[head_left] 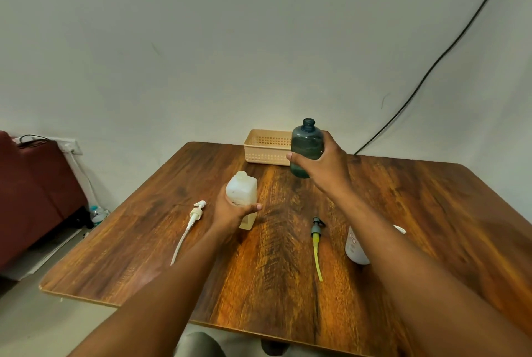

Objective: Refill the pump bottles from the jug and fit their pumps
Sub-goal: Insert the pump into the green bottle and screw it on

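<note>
My right hand [322,165] grips a dark green round bottle [306,143] with an open neck, held upright just above the table's far middle. My left hand [230,212] wraps a white translucent square bottle [241,189], also open at the top, standing on the wooden table [431,212]. A white pump [193,221] with a long tube lies left of that hand. A grey pump with a yellow tube [316,244] lies between my arms. A white container [355,247], partly hidden behind my right forearm, stands at the right.
A beige perforated basket [266,146] sits at the table's far edge against the wall, right behind the green bottle. A black cable [431,68] runs down the wall. A maroon sofa [34,184] and a water bottle [98,214] stand on the floor at left.
</note>
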